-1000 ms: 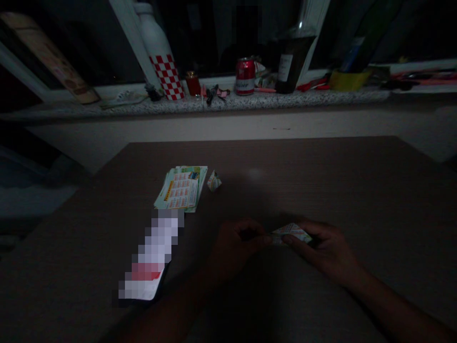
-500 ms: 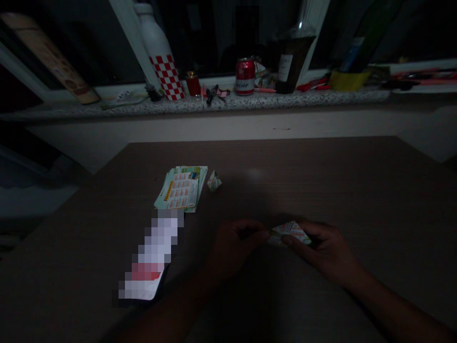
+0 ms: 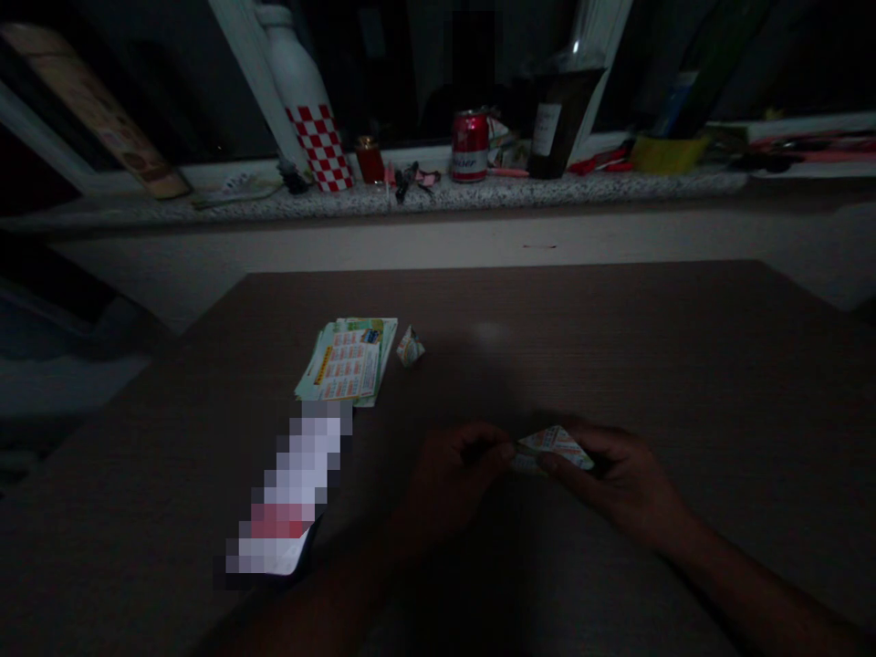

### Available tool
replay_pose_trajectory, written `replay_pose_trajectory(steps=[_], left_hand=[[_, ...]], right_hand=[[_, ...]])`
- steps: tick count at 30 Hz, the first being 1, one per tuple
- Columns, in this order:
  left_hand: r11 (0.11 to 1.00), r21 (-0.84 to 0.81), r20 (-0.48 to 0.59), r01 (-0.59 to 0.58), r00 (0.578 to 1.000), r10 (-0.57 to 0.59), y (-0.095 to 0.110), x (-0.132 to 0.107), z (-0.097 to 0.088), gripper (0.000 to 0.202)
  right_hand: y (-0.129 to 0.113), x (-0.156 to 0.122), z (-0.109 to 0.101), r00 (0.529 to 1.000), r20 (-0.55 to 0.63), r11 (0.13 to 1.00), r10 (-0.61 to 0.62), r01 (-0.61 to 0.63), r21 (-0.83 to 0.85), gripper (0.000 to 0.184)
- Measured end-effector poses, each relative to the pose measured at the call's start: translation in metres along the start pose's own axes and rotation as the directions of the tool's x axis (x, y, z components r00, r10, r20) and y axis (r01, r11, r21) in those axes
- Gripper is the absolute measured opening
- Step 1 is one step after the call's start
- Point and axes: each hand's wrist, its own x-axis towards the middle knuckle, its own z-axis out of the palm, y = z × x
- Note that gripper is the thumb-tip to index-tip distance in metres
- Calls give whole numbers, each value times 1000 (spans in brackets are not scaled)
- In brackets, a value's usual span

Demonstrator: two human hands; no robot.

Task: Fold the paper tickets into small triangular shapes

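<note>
A small folded paper [image 3: 557, 444], printed in orange and green, is held between both hands above the table. My left hand [image 3: 465, 465] pinches its left corner between thumb and forefinger. My right hand [image 3: 620, 474] grips it from the right, thumb on the near side and fingers behind. Its underside is hidden. Farther left lies a stack of printed leaflets [image 3: 346, 362]. Right beside the stack stands a small folded paper piece [image 3: 411, 348] with pointed corners.
A lit phone [image 3: 291, 493], its screen blurred out, lies left of my left forearm on the wooden table [image 3: 616, 338]. Along the granite sill [image 3: 239, 214] stand a checkered bottle [image 3: 318, 128], a red can [image 3: 469, 146], a dark bottle [image 3: 547, 128] and a yellow container [image 3: 669, 155].
The folded paper and both hands have shifted very slightly; the grip stays the same. Everything on the table and the sill is where it was.
</note>
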Motion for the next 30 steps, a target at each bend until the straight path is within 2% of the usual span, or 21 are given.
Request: replay_pose_trajectory(steps=[5,9,14,20,27,30], left_hand=[[999,15,-39,-33,999,33,-1,-3,1,18],[998,-44,-38,-35,999,33,0,-3,1,16],[986,-151,-59,72,995,-82,1,-1,2,15],[954,-267,-50,139,986,-158,2,2,3,17],[965,-195,-96,174,976,-196,5,4,4,17],[974,-169,-109,152,979,-172,6,3,4,19]], right_hand=[[0,-1,0,1000,10,1000,-4,4,1,17],[-3,-1,0,1000,-1,1000,-10,10,-4,15],[-5,-1,0,999,-32,1000,-7,8,18,15],[-8,-1,0,996,-79,999,31,-28,33,15],[-9,-2,0,993,-115,1000,15,-12,23,14],[-8,-1,0,993,-115,999,19,-13,46,14]])
